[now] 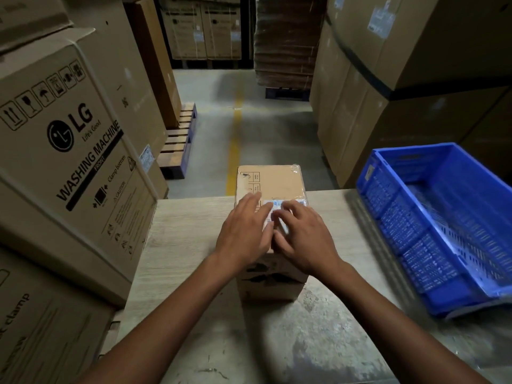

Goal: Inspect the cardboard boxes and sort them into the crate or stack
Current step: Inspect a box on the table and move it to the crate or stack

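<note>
A small brown cardboard box [277, 181] stands on the pale wooden table [188, 234] in the middle of the view, with clear tape on its top and a white and blue label near its front edge. My left hand [243, 231] lies flat on the box top with straight fingers. My right hand [302, 236] rests beside it, fingers bent onto the label. Both hands cover the near half of the top. A blue plastic crate [443, 225] sits on the table to the right, apart from the box, and looks empty.
Large washing machine cartons [72, 139] are stacked close on the left, and tall cartons [388, 79] rise behind the crate on the right. Beyond the table runs a concrete aisle with a yellow line [235, 139], a wooden pallet [180, 139] and a wrapped cardboard stack [285, 40].
</note>
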A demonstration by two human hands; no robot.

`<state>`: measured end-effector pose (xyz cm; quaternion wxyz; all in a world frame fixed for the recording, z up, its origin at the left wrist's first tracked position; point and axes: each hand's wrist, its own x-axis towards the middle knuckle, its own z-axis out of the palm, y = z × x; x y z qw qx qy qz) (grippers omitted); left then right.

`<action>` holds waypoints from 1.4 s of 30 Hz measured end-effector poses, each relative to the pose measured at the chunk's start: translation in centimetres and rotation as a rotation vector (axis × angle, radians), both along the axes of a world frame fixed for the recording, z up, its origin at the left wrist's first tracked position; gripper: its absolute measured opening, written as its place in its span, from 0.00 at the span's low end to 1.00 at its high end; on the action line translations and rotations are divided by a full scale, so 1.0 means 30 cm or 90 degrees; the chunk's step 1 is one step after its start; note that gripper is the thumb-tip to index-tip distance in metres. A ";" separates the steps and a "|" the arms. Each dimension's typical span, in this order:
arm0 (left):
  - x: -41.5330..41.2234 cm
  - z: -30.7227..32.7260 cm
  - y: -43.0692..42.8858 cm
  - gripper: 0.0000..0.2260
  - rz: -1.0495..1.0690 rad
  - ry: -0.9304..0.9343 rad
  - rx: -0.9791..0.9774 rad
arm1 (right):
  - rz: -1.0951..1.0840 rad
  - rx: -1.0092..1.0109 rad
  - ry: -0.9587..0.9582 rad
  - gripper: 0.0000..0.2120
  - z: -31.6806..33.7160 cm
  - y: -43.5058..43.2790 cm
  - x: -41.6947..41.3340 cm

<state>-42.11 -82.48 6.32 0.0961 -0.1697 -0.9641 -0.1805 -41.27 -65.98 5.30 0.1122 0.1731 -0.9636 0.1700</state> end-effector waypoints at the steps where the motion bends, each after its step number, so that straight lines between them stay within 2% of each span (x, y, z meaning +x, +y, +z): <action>1: -0.006 -0.005 -0.004 0.22 0.005 -0.038 -0.017 | 0.005 0.029 -0.035 0.27 -0.004 0.003 -0.005; 3: -0.005 -0.018 -0.010 0.25 0.002 -0.089 -0.064 | 0.006 0.084 -0.065 0.33 -0.019 0.002 0.000; 5: -0.003 -0.021 -0.012 0.25 -0.005 -0.098 -0.095 | -0.002 0.098 -0.054 0.32 -0.027 -0.004 0.007; 9: -0.043 0.008 -0.006 0.17 -0.010 -0.030 -0.103 | -0.018 0.121 -0.014 0.22 0.020 -0.013 -0.032; 12: -0.116 0.047 0.009 0.13 0.022 0.009 -0.061 | -0.057 0.109 -0.061 0.18 0.080 -0.028 -0.123; 14: -0.177 0.057 0.018 0.16 0.036 -0.009 -0.039 | -0.071 0.094 -0.077 0.20 0.095 -0.036 -0.185; 18: -0.249 0.009 0.026 0.21 0.048 -0.097 -0.077 | -0.030 0.109 -0.137 0.29 0.036 -0.037 -0.233; 23: -0.262 -0.019 0.013 0.17 0.046 -0.023 -0.040 | -0.034 0.073 -0.106 0.30 0.005 -0.029 -0.229; 26: -0.249 -0.030 0.007 0.18 0.053 -0.009 0.076 | -0.051 0.010 -0.098 0.32 0.007 -0.029 -0.217; 28: -0.238 -0.042 -0.005 0.22 0.137 -0.020 0.213 | -0.127 -0.102 -0.101 0.39 0.006 -0.027 -0.201; 29: -0.236 -0.052 -0.018 0.25 0.212 -0.071 0.291 | -0.188 -0.187 -0.128 0.43 0.002 -0.021 -0.193; 31: -0.230 -0.068 -0.046 0.33 0.332 -0.288 0.513 | -0.294 -0.407 -0.248 0.47 -0.015 0.004 -0.175; 33: -0.198 -0.074 -0.060 0.34 0.302 -0.513 0.775 | -0.325 -0.675 -0.416 0.40 -0.017 0.024 -0.142; 34: -0.174 -0.064 -0.058 0.33 0.262 -0.558 0.846 | -0.309 -0.780 -0.485 0.34 -0.010 0.032 -0.123; 36: -0.138 -0.047 -0.056 0.32 0.204 -0.563 0.881 | -0.255 -0.810 -0.493 0.29 0.013 0.037 -0.085; 39: -0.091 -0.022 -0.054 0.34 0.150 -0.523 0.902 | -0.199 -0.789 -0.404 0.36 0.030 0.041 -0.053; 40: -0.081 -0.021 -0.059 0.34 0.132 -0.496 0.928 | -0.182 -0.803 -0.376 0.35 0.032 0.041 -0.049; 42: -0.056 -0.044 -0.079 0.35 0.121 -0.455 0.985 | -0.184 -0.863 -0.315 0.26 0.038 0.044 -0.039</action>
